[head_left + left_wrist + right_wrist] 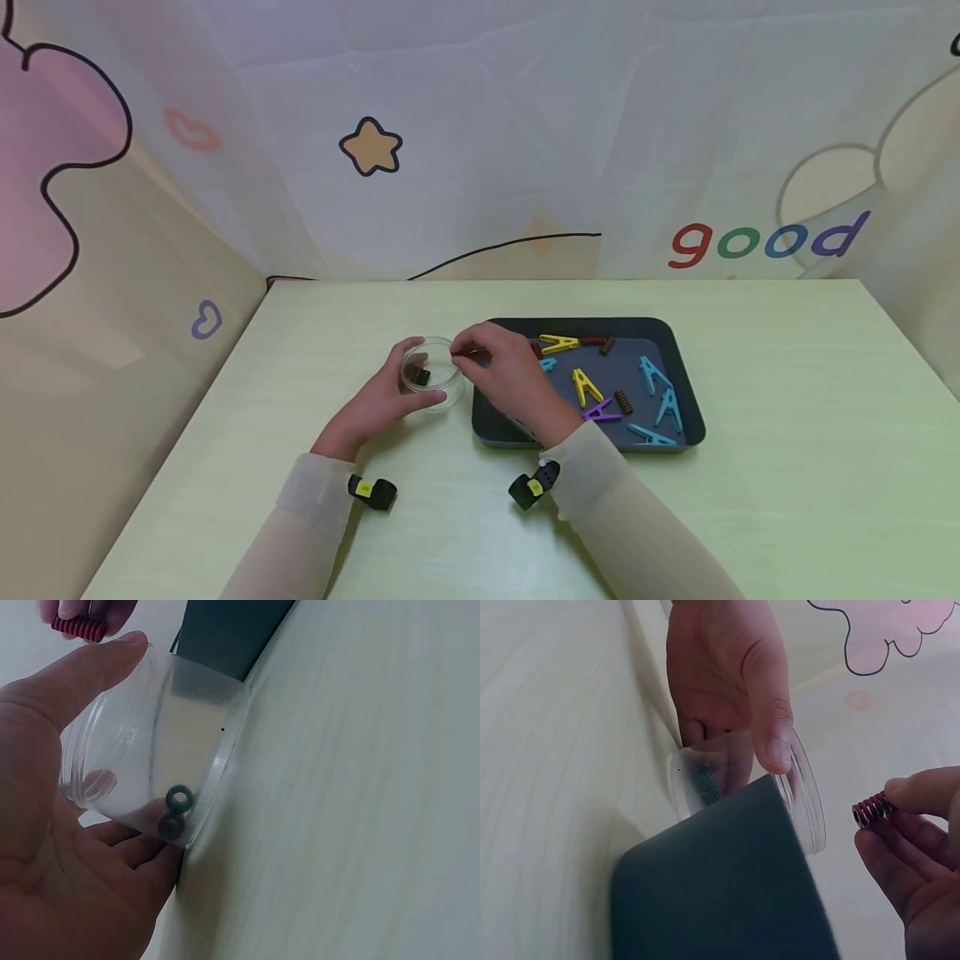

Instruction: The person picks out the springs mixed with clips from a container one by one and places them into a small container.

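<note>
My left hand (378,402) grips a clear round jar (124,742), fingers and thumb curled around its sides. Inside the jar lie dark coil springs (179,799), two of them showing end-on in the left wrist view. Between the thumb and fingertips of my right hand (517,379) is a small red coil spring (871,811). In the head view that hand is beside the jar's rim, and its fingers mostly hide the spring. Both wrist views show the red spring outside the jar, near its mouth.
A dark rectangular tray (693,429) stands right of the jar, under my right hand. It holds yellow pegs (587,388), several blue pegs (669,410), a purple peg (602,412) and brown springs (623,402). A printed cloth (487,150) backs the pale table (795,467).
</note>
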### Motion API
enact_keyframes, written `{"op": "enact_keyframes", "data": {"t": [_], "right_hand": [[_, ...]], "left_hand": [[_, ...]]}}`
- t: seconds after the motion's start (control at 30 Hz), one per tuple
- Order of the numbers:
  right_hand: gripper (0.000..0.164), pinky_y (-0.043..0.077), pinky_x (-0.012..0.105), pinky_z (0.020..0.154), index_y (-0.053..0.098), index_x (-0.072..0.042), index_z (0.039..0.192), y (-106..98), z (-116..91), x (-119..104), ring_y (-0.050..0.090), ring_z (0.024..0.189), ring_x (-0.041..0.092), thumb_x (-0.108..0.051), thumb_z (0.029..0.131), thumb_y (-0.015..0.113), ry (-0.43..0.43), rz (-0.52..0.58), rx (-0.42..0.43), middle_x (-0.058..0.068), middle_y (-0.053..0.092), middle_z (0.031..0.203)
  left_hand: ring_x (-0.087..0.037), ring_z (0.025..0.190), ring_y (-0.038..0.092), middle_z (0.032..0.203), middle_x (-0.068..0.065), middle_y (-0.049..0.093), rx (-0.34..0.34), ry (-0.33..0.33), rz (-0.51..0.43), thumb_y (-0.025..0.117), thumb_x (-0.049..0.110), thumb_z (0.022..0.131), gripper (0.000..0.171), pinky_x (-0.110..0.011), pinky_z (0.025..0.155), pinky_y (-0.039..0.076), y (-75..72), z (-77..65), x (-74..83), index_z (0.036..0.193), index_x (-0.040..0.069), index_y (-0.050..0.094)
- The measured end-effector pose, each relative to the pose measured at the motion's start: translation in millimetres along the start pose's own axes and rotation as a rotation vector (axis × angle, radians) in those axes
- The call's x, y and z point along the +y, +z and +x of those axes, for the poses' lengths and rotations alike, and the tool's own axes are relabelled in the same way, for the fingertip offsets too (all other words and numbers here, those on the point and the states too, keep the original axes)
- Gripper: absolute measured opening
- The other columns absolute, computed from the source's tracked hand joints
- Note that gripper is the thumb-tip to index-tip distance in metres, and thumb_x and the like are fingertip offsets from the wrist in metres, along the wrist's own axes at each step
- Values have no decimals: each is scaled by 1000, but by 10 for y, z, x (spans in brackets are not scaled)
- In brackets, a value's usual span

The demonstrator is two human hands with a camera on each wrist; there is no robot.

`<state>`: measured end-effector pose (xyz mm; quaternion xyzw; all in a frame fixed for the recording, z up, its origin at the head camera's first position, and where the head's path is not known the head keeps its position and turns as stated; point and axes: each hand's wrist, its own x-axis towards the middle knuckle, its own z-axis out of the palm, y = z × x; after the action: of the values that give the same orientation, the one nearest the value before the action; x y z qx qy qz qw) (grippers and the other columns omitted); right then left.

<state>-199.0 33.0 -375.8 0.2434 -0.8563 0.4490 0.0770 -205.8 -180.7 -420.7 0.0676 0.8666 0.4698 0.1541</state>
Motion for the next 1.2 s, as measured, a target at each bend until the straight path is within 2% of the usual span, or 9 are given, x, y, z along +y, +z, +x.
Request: {"op": "enact_keyframes", "data": {"t": [0.27, 0.67, 0.93, 1.2], "right_hand": [[11, 50, 19, 78, 61, -20, 96, 35, 12, 6, 58, 86, 1, -20, 86, 63, 13, -10, 0, -10, 59, 94], [11, 51, 21, 78, 61, -20, 96, 87, 5, 10, 60, 86, 2, -19, 85, 63, 20, -15, 8, -9, 60, 95], [11, 51, 21, 78, 62, -20, 96, 146, -2, 33, 60, 85, 3, -17, 86, 63, 27, 1, -9, -8, 60, 95], [12, 51, 20, 79, 61, -20, 97, 176, -3, 35, 61, 87, 3, -16, 85, 63, 23, -6, -14, -8, 61, 96]], "left_hand": [[-19, 126, 39, 142, 6, 36, -3, -1, -1, 71, 49, 72, 84, -45, 99, 37, 3, 11, -2, 134, 46, 14], [-18, 129, 37, 142, 5, 36, -1, 7, -11, 72, 51, 70, 86, -46, 102, 34, 10, 18, -3, 135, 45, 15], [-19, 123, 41, 142, 5, 36, -1, 8, -11, 72, 53, 69, 87, -44, 99, 36, 10, 20, -4, 134, 45, 15], [-19, 125, 40, 142, 4, 37, 0, 5, -4, 71, 56, 67, 88, -44, 100, 35, -3, 8, -4, 134, 46, 15]]}}
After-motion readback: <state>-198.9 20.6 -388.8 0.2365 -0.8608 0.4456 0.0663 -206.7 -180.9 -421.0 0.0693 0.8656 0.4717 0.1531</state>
